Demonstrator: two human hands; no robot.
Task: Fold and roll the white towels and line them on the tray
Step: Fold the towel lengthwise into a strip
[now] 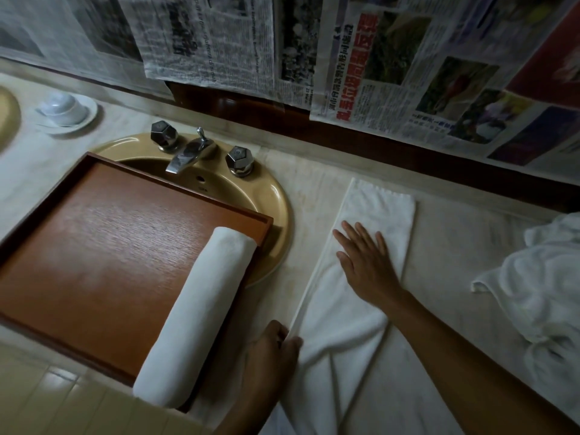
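Pressing flat on the long folded white cloth towel (378, 208) on the pale stone counter (455, 246), my right hand (365, 262) has straight fingers, while my left hand (271, 351) pinches that towel's near left edge. One rolled white towel (194, 312) lies along the right side of the brown wooden tray (94, 240).

The light is dim and flat, and colours look muted. The brightest patches are the rolled towel (194, 302), the folded towel (376, 202) and the loose heap of towels (539, 284), which show little texture. A soft sheen crosses the tray (94, 230), and small glints sit on the chrome tap (188, 155). The left hand (273, 346) is nearly lost in shadow. The newspaper (204, 36) on the wall is smeared and soft at upper left, and the wall line bows with the wide lens.
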